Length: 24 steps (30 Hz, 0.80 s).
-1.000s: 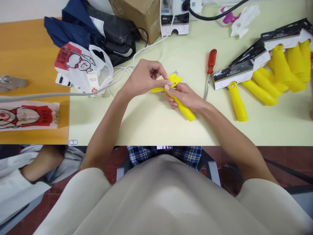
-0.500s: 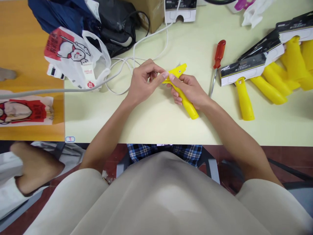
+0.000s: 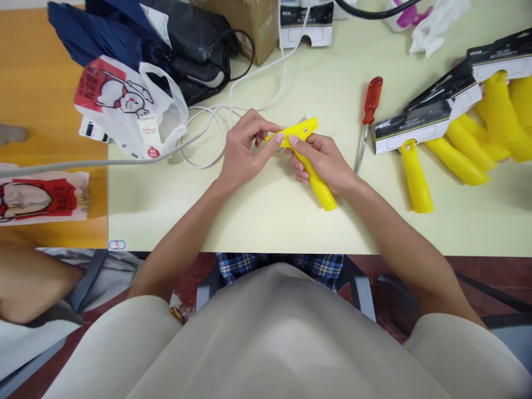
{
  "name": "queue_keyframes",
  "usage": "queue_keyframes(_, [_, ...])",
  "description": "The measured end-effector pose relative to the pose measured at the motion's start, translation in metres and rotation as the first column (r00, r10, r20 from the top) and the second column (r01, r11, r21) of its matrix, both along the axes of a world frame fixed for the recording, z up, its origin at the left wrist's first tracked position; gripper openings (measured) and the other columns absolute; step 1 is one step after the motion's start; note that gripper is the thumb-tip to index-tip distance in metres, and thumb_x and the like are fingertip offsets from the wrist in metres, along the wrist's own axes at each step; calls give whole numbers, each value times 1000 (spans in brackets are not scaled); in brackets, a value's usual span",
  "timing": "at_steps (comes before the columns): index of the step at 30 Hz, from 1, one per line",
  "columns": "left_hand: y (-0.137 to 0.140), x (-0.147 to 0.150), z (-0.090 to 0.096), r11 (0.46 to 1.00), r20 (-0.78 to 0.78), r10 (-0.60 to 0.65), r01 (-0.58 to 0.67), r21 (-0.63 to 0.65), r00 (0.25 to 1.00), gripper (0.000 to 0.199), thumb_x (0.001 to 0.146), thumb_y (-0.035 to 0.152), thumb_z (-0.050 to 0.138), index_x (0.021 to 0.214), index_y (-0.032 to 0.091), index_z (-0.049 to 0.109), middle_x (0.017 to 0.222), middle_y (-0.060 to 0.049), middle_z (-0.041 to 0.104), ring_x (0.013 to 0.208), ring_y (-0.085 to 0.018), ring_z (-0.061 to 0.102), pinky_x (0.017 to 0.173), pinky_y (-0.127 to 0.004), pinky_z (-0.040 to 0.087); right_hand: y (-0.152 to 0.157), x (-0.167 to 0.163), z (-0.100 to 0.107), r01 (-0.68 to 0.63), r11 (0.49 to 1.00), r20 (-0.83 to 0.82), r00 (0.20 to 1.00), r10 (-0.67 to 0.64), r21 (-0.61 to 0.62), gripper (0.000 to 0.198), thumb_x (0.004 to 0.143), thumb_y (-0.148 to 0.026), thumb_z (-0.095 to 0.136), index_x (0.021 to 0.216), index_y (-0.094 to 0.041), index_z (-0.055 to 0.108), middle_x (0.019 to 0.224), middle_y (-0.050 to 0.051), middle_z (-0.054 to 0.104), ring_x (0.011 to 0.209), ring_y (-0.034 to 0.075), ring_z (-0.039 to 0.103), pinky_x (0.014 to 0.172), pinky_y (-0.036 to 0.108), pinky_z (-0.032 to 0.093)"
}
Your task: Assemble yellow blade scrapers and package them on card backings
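A yellow scraper (image 3: pixel 318 183) with a T-shaped head is held above the table in both hands. My right hand (image 3: pixel 326 160) is closed around the upper handle, its thumb pressed on the base of the head. At the head's left end, the thumb and fingers of my left hand (image 3: pixel 245 147) pinch the yellow plastic. A screw shows near the right end, and a bit of metal sticks out behind the head. Right of my hands lies a screwdriver (image 3: pixel 369 108) with a red handle, its shaft toward me.
Several yellow scrapers (image 3: pixel 417 177) with black-and-white card sleeves lie piled at the right. A white plastic bag (image 3: pixel 124 105), a dark blue cloth item (image 3: pixel 103 33), white cables (image 3: pixel 208 113) and a cardboard box (image 3: pixel 257 27) occupy the back left. Another person's arm (image 3: pixel 37 277) is at the lower left.
The view has tilted slightly, so the table sits lower. More of the head's left end shows at my left fingertips. The neighbouring person's arm has moved left.
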State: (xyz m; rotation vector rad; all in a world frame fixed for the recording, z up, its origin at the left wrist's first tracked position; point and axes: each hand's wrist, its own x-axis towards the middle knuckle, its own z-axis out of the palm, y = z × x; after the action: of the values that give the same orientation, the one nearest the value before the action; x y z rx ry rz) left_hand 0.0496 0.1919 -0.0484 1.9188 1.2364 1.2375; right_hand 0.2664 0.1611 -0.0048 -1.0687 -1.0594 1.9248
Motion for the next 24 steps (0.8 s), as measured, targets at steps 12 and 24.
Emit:
queue_keyframes(12, [3, -3, 3, 995, 71, -86, 82, 63, 994, 57, 102, 87, 72, 108, 33, 85, 93, -6, 66, 81, -21, 61, 70, -41, 52, 1, 1, -3, -21, 1000, -22, 1000, 21, 9, 73, 87, -81, 96, 104, -18, 64, 70, -4, 54, 53, 6, 49, 51, 25, 44])
queue_keyframes(24, [4, -7, 4, 968, 58, -186, 173, 182, 981, 35, 106, 67, 80, 117, 34, 87, 96, -5, 72, 84, -20, 66, 71, -38, 51, 1, 2, 0, -70, 997, -26, 997, 71, 16, 74, 86, -78, 98, 103, -17, 61, 71, -4, 56, 53, 6, 51, 51, 23, 44])
